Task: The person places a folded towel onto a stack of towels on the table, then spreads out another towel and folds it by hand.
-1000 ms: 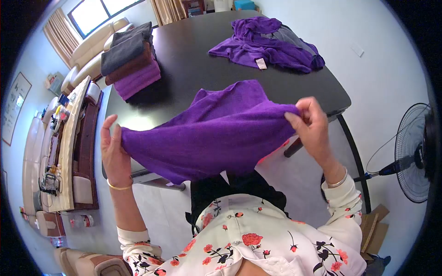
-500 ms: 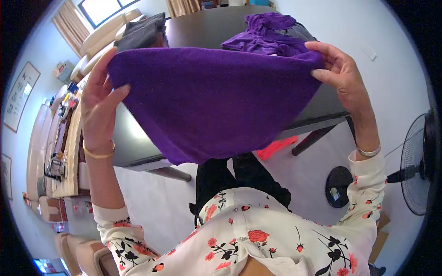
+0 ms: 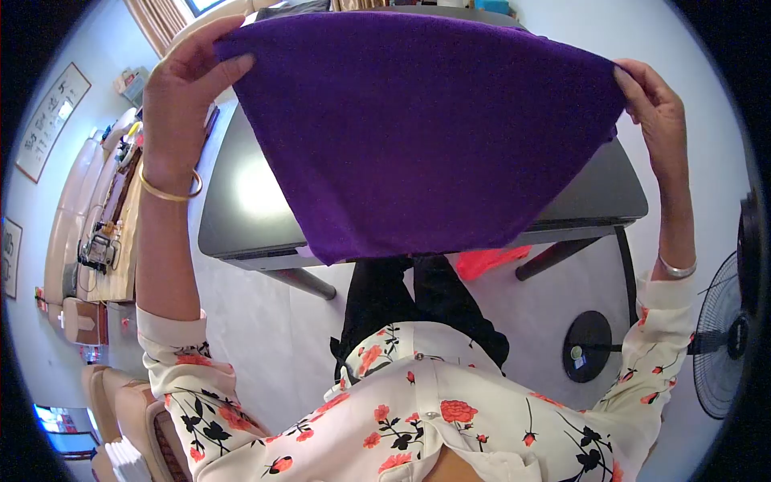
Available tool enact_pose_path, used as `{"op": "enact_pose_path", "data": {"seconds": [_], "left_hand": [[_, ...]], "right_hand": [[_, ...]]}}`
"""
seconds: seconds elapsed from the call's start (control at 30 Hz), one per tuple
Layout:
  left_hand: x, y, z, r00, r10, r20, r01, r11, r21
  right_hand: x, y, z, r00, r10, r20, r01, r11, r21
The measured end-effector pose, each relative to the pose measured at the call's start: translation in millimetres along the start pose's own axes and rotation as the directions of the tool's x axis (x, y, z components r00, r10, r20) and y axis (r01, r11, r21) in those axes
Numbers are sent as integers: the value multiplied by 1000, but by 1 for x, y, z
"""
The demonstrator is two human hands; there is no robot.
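Grip closed: left hand (image 3: 178,100) and right hand (image 3: 660,116) pinch purple cloth (image 3: 434,136) by upper edge, dark table (image 3: 229,217) behind

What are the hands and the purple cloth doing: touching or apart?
Touching. The head view shows the left hand and right hand gripping the purple cloth at its upper corners, the fabric hanging between them.
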State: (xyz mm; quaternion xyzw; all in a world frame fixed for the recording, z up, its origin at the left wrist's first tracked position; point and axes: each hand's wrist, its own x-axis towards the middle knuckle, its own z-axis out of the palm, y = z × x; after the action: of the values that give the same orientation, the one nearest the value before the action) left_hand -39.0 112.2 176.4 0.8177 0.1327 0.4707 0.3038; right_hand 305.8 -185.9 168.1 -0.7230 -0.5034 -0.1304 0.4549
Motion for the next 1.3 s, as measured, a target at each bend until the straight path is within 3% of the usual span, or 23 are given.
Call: {"op": "enact_pose_path", "data": {"seconds": [0.17, 0.23, 0.33, 0.37, 0.4, 0.43, 0.47, 0.53, 0.6, 0.63, 0.67, 0.7, 0.73, 0.77, 0.83, 0.9, 1.0, 1.07, 1.1, 1.13, 1.2, 1.23, 1.3], "left_hand": [[39, -31, 3, 998, -57, 25, 56, 998, 27], [66, -40, 5, 998, -19, -66, 37, 958, 284], [104, -44, -1, 978, -15, -207, 58, 977, 206], [128, -74, -26, 980, 110, -168, -82, 983, 163], [114, -40, -12, 979, 49, -197, -18, 988, 156], [108, -31, -14, 975, 103, -198, -84, 991, 105], [100, -26, -14, 967, 155, -201, -147, 988, 54], [64, -15, -9, 973, 100, -207, -82, 992, 96], [18, -14, -7, 992, 63, -112, -15, 925, 381], [-9, -15, -3, 997, 80, 11, -79, 936, 343], [-35, -25, 1, 994, -33, 100, 20, 992, 128], [-53, -22, 2, 939, 76, 335, -182, 936, 300], [-75, -30, 6, 893, -59, 447, -45, 975, 218], [-97, -41, 15, 857, -72, 510, 7, 992, 127], [-131, -55, 30, 775, -184, 605, 113, 982, 154], [-137, -59, 39, 744, -189, 641, 110, 981, 161], [-122, -59, 40, 695, -154, 702, 44, 984, 172], [-103, -59, 41, 579, -173, 797, 226, 973, 47], [-92, -63, 44, 604, -166, 779, 214, 976, 42], [-80, -74, 49, 658, -236, 715, 248, 965, 90], [-58, -111, 68, 808, -285, 516, 257, 958, 126], [-39, -117, 79, 877, -197, 439, 120, 973, 197], [-13, -143, 102, 936, -182, 301, 96, 956, 277]], "right_hand": [[53, 46, 13, 999, 45, -11, -45, 999, 11], [82, 47, 24, 997, 57, -43, -56, 998, 30], [112, 25, 18, 997, 20, -70, -9, 988, 154], [107, -13, 13, 996, 32, -80, -19, 988, 156], [102, -35, 11, 995, 47, -87, -32, 987, 160], [98, -38, 11, 989, 2, -148, 29, 978, 208], [97, -23, 8, 989, 5, -150, 27, 978, 208], [88, 23, 5, 987, -34, -156, 86, 935, 343], [36, 11, 14, 988, -26, -150, 56, 978, 201], [10, 13, 16, 998, 1, -63, 10, 982, 187], [-15, 20, 18, 999, 30, 26, -34, 985, 170], [-40, 25, 23, 990, 34, 140, -61, 978, 199], [-62, 30, 28, 967, 33, 254, -92, 970, 225], [-82, 35, 33, 940, 59, 335, -130, 973, 192], [-113, 45, 45, 880, 139, 455, -240, 955, 173], [-131, 58, 57, 842, 220, 492, -352, 916, 193], [-122, 64, 57, 858, 119, 500, -246, 949, 196], [-108, 66, 57, 795, 196, 574, -322, 938, 126], [-98, 68, 57, 721, 276, 635, -394, 918, 49], [-86, 70, 61, 727, 273, 630, -387, 921, 47], [-58, 72, 82, 798, 274, 537, -364, 929, 66], [-45, 80, 96, 838, 241, 490, -335, 935, 113], [-18, 98, 128, 901, 158, 404, -239, 958, 157]]}}
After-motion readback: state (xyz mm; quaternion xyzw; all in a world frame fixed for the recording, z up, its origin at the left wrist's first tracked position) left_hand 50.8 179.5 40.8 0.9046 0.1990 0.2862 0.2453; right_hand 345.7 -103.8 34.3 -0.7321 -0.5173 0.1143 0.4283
